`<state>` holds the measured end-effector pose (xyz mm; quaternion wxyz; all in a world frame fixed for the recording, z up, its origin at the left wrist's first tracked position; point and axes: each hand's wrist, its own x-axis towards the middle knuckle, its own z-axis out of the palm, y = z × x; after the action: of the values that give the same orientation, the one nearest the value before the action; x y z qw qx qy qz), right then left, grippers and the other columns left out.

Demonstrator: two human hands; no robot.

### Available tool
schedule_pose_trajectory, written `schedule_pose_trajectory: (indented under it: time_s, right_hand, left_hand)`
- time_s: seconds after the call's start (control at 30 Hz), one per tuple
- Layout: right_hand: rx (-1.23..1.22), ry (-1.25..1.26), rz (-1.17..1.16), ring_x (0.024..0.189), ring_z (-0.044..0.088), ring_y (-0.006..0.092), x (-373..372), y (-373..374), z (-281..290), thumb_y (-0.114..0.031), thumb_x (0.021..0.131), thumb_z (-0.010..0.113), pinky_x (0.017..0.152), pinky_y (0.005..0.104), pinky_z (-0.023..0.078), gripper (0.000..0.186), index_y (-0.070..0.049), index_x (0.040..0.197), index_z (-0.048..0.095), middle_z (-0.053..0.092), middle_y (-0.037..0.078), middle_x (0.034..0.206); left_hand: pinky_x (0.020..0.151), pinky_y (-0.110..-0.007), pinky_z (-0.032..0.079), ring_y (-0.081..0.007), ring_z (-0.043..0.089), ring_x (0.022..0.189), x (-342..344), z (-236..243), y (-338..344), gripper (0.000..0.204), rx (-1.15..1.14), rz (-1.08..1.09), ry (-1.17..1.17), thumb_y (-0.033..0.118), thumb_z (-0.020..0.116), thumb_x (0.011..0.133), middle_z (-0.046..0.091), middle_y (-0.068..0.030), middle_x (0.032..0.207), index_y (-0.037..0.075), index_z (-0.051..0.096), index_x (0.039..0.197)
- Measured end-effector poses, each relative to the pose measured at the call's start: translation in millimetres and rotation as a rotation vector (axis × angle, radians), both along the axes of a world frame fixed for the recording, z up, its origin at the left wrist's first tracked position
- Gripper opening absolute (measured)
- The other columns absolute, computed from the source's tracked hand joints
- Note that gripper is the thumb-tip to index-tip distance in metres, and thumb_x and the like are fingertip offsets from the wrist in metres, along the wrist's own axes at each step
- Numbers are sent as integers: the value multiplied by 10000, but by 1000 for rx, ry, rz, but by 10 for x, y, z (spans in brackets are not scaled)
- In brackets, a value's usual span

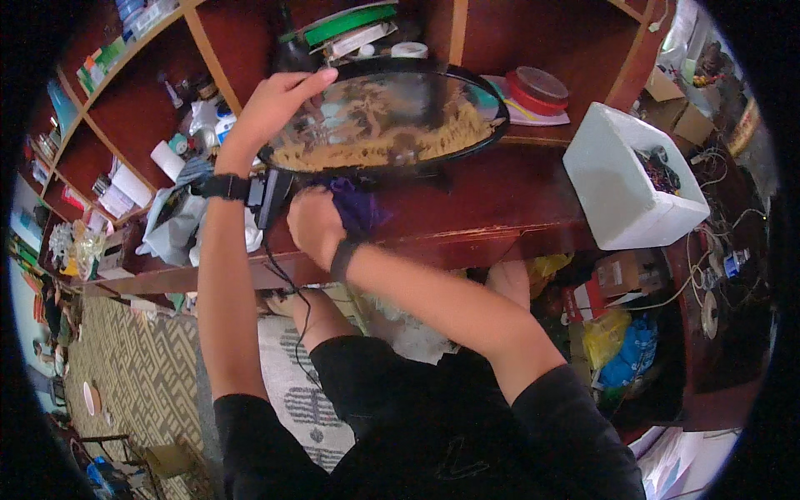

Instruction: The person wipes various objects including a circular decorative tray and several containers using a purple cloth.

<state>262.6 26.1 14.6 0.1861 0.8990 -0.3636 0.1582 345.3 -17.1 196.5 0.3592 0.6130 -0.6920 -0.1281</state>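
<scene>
An oval decorative panel [375,125] with a black rim stands tilted on the dark red desk [492,196]. Its glassy face shows tan trees and a golden landscape along the bottom. My left hand [279,104] grips the panel's upper left rim, thumb along the edge and the other fingers partly hidden behind. Below the panel's lower left edge, my right hand [315,223] is closed on a bunched purple cloth [360,204]. That hand and the cloth are somewhat blurred; whether the cloth touches the panel I cannot tell.
A white foam box [621,187] holding dark cords stands at the desk's right. Behind are shelves with a round red container [537,90] and a green-edged item [350,25]. Plastic bags [175,225] lie at left. A black cable [304,308] hangs over the front edge.
</scene>
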Motion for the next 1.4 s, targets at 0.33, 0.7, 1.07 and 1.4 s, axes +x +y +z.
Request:
schedule_pose_trajectory:
  time_s: [0.33, 0.7, 1.07, 1.4]
  right_hand:
    - [257, -299, 288, 852, 680, 320, -1052, 153, 166, -254, 908, 616, 723, 430, 562, 251, -16, 936, 691, 683, 161, 860]
    - [399, -722, 163, 855, 652, 447, -2659, -352, 225, -256, 909, 653, 743, 528, 523, 238, -47, 1024, 658, 663, 236, 890]
    - [466, -1387, 174, 877, 569, 112, -3218, -900, 455, -71, 956, 553, 825, 277, 466, 161, 61, 957, 646, 639, 15, 884]
    - [329, -1019, -89, 1143, 645, 360, -3596, -1172, 439, -225, 962, 676, 1017, 413, 469, 369, 19, 1231, 607, 686, 243, 1185]
  left_hand:
    - [850, -286, 504, -153, 675, 870, -209, 49, 51, 539, -110, 41, 21, 503, 659, 975, 753, -92, 951, -15, 730, 1110]
    - [1111, -312, 371, -172, 555, 1234, 214, -725, 327, 481, -365, 108, 430, 407, 495, 1094, 653, -70, 1293, 19, 652, 1332]
    - [1104, -333, 368, -201, 552, 1215, 56, -879, 306, 554, -326, 186, 949, 440, 508, 1079, 618, -85, 1328, -43, 619, 1325]
    - [768, -294, 485, -149, 650, 810, -304, -843, 165, 398, -562, 237, 1197, 358, 497, 1064, 728, -63, 913, 27, 695, 967]
